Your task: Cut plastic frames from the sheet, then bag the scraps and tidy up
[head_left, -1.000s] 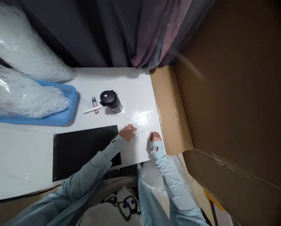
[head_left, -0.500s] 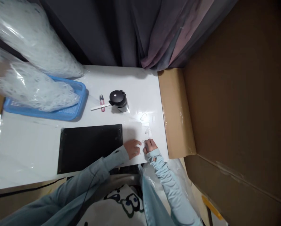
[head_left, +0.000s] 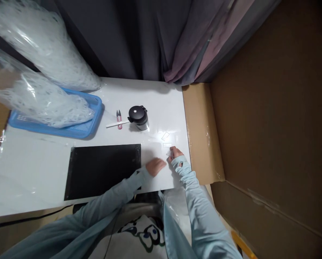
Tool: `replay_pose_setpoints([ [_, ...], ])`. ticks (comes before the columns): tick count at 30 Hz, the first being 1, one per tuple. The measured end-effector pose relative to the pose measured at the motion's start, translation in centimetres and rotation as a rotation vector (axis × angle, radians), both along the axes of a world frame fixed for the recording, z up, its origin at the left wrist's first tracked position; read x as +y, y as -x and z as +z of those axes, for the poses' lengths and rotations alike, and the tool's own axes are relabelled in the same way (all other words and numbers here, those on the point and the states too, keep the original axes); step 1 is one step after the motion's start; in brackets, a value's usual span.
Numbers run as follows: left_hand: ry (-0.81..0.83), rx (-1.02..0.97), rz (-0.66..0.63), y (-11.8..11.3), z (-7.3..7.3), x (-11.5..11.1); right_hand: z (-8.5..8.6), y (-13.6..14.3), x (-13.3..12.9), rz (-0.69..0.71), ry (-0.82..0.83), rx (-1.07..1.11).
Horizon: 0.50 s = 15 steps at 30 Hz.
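Observation:
My left hand [head_left: 155, 166] is over the white table just right of the black mat [head_left: 104, 171]; it is blurred and its fingers are hard to make out. At the table's right side, my right hand [head_left: 174, 153] has its fingers closed at a small clear piece of plastic [head_left: 169, 153]. Just beyond it lie a thin white rectangle [head_left: 167, 145] and a small tilted outlined rectangle [head_left: 165, 136]. A faint clear piece [head_left: 177, 138] rests to their right.
A black-lidded jar [head_left: 138, 117] stands mid-table, beside pink-handled snips [head_left: 119, 120] and a white stick [head_left: 114, 124]. A blue basket [head_left: 82, 133] at the left bears a full plastic bag [head_left: 53, 104]. Cardboard [head_left: 202, 133] borders the table's right edge.
My right hand has moved forward onto the clear plastic piece. My left hand has shifted slightly right, and its fingers have turned toward the right hand. The view has shifted a little.

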<state>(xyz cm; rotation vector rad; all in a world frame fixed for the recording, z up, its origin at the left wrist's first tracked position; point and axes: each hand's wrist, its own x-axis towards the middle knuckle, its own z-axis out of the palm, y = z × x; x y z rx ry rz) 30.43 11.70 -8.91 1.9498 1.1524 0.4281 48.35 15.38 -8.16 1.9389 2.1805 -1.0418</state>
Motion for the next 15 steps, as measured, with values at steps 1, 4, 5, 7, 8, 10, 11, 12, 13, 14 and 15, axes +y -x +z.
replay_pose_setpoints([
  [1,-0.008,0.030,0.029,-0.1,-0.3,2.2,-0.1,0.2,0.2,0.005,0.024,-0.020],
  [4,-0.028,0.107,0.120,-0.3,-1.0,8.0,-0.3,0.3,1.0,0.027,0.072,-0.063],
  [5,-0.029,0.130,0.139,-0.4,-1.2,9.3,-0.3,0.2,1.5,0.029,0.072,-0.073],
  [7,-0.013,0.173,0.154,-0.8,-1.6,10.8,-0.1,-0.3,2.8,0.012,0.044,-0.099],
  [8,0.001,0.192,0.155,-1.0,-1.8,11.1,0.0,-0.5,3.6,-0.002,0.020,-0.114],
  [10,0.037,0.227,0.151,-1.7,-2.1,10.9,0.2,-0.9,5.1,-0.030,-0.028,-0.148],
  [11,0.054,0.241,0.151,-2.1,-2.3,10.7,0.3,-1.0,5.8,-0.038,-0.046,-0.163],
  [12,0.070,0.252,0.153,-2.5,-2.4,10.5,0.4,-1.0,6.3,-0.041,-0.058,-0.178],
  [13,0.083,0.261,0.158,-2.9,-2.5,10.3,0.5,-0.9,6.7,-0.042,-0.064,-0.192],
  [14,0.094,0.266,0.166,-3.3,-2.5,10.1,0.6,-0.7,7.1,-0.039,-0.066,-0.205],
  [15,0.103,0.268,0.177,-3.6,-2.6,10.0,0.7,-0.5,7.4,-0.034,-0.066,-0.217],
])
